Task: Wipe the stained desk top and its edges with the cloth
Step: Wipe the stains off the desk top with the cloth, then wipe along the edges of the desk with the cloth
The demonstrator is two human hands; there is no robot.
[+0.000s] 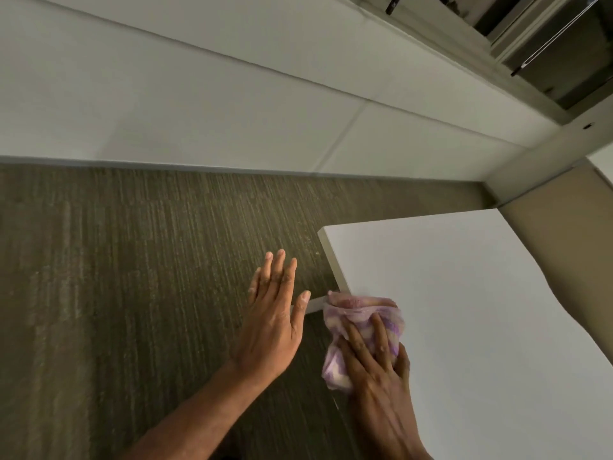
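A white desk top (464, 310) fills the right half of the view, its left edge (335, 263) running down toward me. My right hand (378, 366) presses a bunched purple and cream striped cloth (358, 320) onto the desk's left edge, fingers spread over it. Beside the desk, over the carpet, my left hand (272, 323) hovers flat with fingers apart, holding nothing; its thumb tip lies close to the desk edge. No stain shows on the visible desk surface.
Brown striped carpet (132, 277) covers the floor to the left. A white wall with a baseboard (199, 164) runs along the far side. A tan partition panel (557, 244) stands behind the desk, and dark window frames (547, 38) are at top right.
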